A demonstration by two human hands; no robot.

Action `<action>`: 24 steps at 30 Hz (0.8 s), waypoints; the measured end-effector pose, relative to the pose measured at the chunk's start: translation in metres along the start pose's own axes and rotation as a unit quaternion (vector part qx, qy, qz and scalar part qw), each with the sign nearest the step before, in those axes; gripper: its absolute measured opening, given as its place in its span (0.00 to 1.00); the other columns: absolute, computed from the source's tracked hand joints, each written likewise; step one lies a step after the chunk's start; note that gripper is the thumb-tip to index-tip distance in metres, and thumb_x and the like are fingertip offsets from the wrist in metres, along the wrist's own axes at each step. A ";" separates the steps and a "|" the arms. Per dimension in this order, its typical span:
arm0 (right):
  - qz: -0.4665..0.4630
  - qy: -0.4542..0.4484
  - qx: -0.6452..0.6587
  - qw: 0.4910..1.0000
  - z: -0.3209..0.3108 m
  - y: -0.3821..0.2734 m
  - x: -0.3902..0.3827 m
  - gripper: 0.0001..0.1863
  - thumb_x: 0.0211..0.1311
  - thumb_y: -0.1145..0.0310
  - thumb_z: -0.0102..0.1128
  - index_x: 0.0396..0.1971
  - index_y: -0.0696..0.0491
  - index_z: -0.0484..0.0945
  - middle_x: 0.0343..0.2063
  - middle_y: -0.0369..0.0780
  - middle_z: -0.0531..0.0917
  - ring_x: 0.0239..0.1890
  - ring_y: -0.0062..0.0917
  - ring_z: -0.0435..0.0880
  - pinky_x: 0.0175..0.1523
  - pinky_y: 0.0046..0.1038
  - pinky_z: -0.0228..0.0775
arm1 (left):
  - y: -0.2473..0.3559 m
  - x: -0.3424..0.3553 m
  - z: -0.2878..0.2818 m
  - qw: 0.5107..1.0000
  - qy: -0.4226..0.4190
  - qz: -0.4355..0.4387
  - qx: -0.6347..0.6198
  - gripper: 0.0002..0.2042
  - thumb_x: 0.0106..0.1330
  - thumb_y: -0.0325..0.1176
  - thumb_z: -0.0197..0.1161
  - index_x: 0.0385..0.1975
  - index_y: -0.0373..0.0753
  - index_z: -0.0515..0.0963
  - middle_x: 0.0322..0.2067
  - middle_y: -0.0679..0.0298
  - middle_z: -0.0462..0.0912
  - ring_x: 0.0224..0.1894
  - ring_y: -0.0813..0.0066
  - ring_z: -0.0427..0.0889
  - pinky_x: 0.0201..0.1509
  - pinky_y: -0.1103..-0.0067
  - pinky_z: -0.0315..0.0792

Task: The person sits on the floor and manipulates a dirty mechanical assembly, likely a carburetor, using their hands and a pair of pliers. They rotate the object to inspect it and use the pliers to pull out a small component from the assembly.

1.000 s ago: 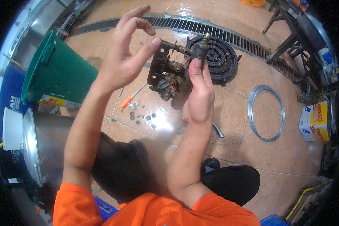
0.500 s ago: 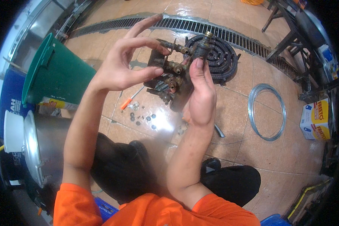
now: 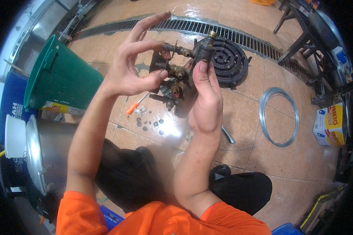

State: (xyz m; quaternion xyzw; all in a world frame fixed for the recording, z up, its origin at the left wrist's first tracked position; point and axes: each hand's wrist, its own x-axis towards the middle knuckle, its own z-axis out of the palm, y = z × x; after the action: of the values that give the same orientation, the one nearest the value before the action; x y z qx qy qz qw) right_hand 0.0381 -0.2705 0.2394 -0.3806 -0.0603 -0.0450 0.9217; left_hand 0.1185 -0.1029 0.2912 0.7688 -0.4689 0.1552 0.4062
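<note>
- My right hand holds a dark, grimy valve manifold upright above the tiled floor, thumb laid along its front near the brass-tipped upper end
- My left hand curves in from the other side, thumb and forefinger spread wide around the manifold's plate and stems; from my distant post I cannot tell whether they press on the metal
- The manifold sits between the two hands, its row of brass-coloured fittings facing my head view
- Beyond the right hand, a round black burner of concentric rings lies on the floor, near a long metal drain grate
- Below the left hand, I see an orange-handled screwdriver and a scatter of small black rings
- To the right of the right hand lies a coil of silvery wire, with a yellow and white box farther out
- Left of the left hand, a green bin leans in view, and nearer me stands a lidded metal pot
</note>
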 end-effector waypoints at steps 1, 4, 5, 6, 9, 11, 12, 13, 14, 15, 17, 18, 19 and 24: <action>0.001 -0.001 0.000 1.000 0.000 0.001 0.000 0.20 0.77 0.59 0.43 0.57 0.57 0.68 0.47 0.39 0.77 0.51 0.24 0.77 0.59 0.29 0.68 | -0.002 -0.001 0.000 1.000 0.006 0.011 -0.001 0.14 0.44 0.34 0.69 0.31 0.34 0.82 0.67 0.44 0.63 0.72 0.48 0.59 0.74 0.59 0.49; -0.002 -0.008 -0.013 1.000 -0.002 0.003 0.000 0.19 0.77 0.58 0.43 0.56 0.57 0.68 0.46 0.38 0.77 0.51 0.24 0.77 0.58 0.28 0.69 | -0.008 -0.002 0.001 0.999 0.019 0.038 0.005 0.15 0.44 0.36 0.70 0.31 0.35 0.82 0.66 0.44 0.63 0.71 0.47 0.60 0.74 0.58 0.50; -0.001 -0.002 -0.016 1.000 -0.001 0.002 0.000 0.19 0.77 0.58 0.43 0.56 0.57 0.69 0.46 0.38 0.76 0.50 0.23 0.77 0.57 0.28 0.69 | -0.010 -0.002 0.001 0.999 0.021 0.045 0.011 0.15 0.45 0.36 0.70 0.31 0.35 0.82 0.66 0.44 0.63 0.71 0.47 0.60 0.74 0.58 0.51; 0.000 0.003 -0.018 1.000 0.000 0.002 0.000 0.19 0.77 0.58 0.43 0.56 0.57 0.69 0.45 0.37 0.76 0.50 0.23 0.77 0.57 0.27 0.69 | -0.011 -0.002 0.002 0.998 0.024 0.052 0.017 0.15 0.45 0.37 0.71 0.31 0.35 0.82 0.66 0.43 0.63 0.71 0.47 0.60 0.74 0.58 0.51; 0.008 -0.001 -0.005 1.000 0.000 0.000 -0.001 0.19 0.77 0.57 0.44 0.56 0.56 0.69 0.45 0.37 0.76 0.49 0.22 0.77 0.55 0.26 0.69 | -0.012 -0.004 -0.001 0.996 0.021 0.064 0.059 0.15 0.47 0.40 0.71 0.30 0.36 0.82 0.66 0.44 0.63 0.71 0.47 0.61 0.73 0.58 0.53; 0.014 -0.004 0.003 1.000 0.000 0.000 -0.001 0.19 0.77 0.57 0.44 0.56 0.56 0.69 0.45 0.37 0.76 0.49 0.22 0.77 0.53 0.25 0.70 | -0.013 -0.004 -0.003 0.995 0.019 0.067 0.074 0.16 0.47 0.41 0.71 0.30 0.36 0.82 0.67 0.45 0.63 0.71 0.47 0.61 0.73 0.58 0.53; 0.016 -0.003 0.004 1.000 0.000 0.000 -0.001 0.19 0.77 0.57 0.44 0.56 0.56 0.69 0.45 0.37 0.76 0.48 0.21 0.77 0.53 0.25 0.70 | -0.013 -0.004 -0.003 0.994 0.019 0.069 0.082 0.16 0.48 0.42 0.71 0.30 0.36 0.82 0.67 0.45 0.63 0.71 0.47 0.61 0.72 0.58 0.54; 0.018 -0.001 0.005 1.000 0.001 0.000 -0.001 0.19 0.77 0.57 0.44 0.56 0.56 0.69 0.46 0.37 0.77 0.48 0.21 0.77 0.53 0.25 0.70 | -0.014 -0.005 -0.003 0.994 0.016 0.068 0.088 0.16 0.48 0.42 0.71 0.30 0.36 0.82 0.67 0.45 0.63 0.71 0.47 0.60 0.73 0.58 0.53; 0.016 0.011 0.011 1.000 0.004 0.000 0.000 0.19 0.77 0.56 0.44 0.55 0.55 0.69 0.42 0.35 0.75 0.45 0.19 0.75 0.50 0.23 0.69 | -0.015 -0.005 -0.003 0.993 0.014 0.067 0.095 0.16 0.48 0.43 0.71 0.30 0.36 0.82 0.67 0.45 0.63 0.71 0.47 0.60 0.73 0.58 0.53; 0.015 0.023 0.017 0.999 0.009 -0.002 0.000 0.19 0.77 0.56 0.45 0.54 0.55 0.69 0.39 0.33 0.73 0.41 0.16 0.73 0.47 0.20 0.67 | -0.016 -0.006 -0.004 0.993 0.011 0.065 0.102 0.16 0.49 0.43 0.72 0.30 0.36 0.82 0.68 0.46 0.62 0.71 0.46 0.60 0.73 0.58 0.53; 0.017 0.032 0.018 0.999 0.011 -0.002 0.000 0.18 0.76 0.55 0.46 0.52 0.54 0.70 0.35 0.31 0.72 0.37 0.13 0.71 0.43 0.18 0.66 | -0.015 -0.007 -0.004 0.996 0.003 0.037 0.084 0.16 0.49 0.43 0.72 0.31 0.37 0.83 0.68 0.46 0.62 0.72 0.47 0.59 0.73 0.58 0.52; 0.022 0.028 0.013 0.999 0.008 -0.001 -0.001 0.18 0.76 0.55 0.46 0.51 0.54 0.70 0.35 0.31 0.72 0.36 0.13 0.71 0.42 0.18 0.66 | -0.013 -0.007 -0.004 0.997 -0.001 0.023 0.076 0.17 0.49 0.43 0.72 0.31 0.37 0.83 0.68 0.46 0.62 0.72 0.47 0.58 0.73 0.58 0.52; 0.027 0.026 0.007 0.999 0.005 -0.001 -0.001 0.18 0.76 0.55 0.46 0.51 0.54 0.70 0.35 0.31 0.72 0.36 0.13 0.71 0.40 0.17 0.66 | -0.009 -0.006 -0.003 0.997 -0.011 0.017 0.075 0.16 0.49 0.42 0.72 0.32 0.37 0.83 0.68 0.45 0.61 0.72 0.47 0.58 0.73 0.58 0.52; 0.020 0.016 0.017 1.000 0.003 -0.002 -0.001 0.17 0.76 0.54 0.46 0.50 0.53 0.71 0.35 0.30 0.72 0.35 0.13 0.71 0.39 0.17 0.65 | 0.002 -0.004 -0.006 0.998 -0.018 0.024 0.053 0.16 0.46 0.37 0.74 0.35 0.37 0.84 0.67 0.43 0.61 0.72 0.46 0.58 0.74 0.57 0.50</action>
State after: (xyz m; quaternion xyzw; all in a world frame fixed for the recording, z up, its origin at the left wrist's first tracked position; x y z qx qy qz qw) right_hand 0.0368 -0.2697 0.2425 -0.3655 -0.0390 -0.0314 0.9295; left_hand 0.1159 -0.0966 0.2932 0.7805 -0.4855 0.1763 0.3523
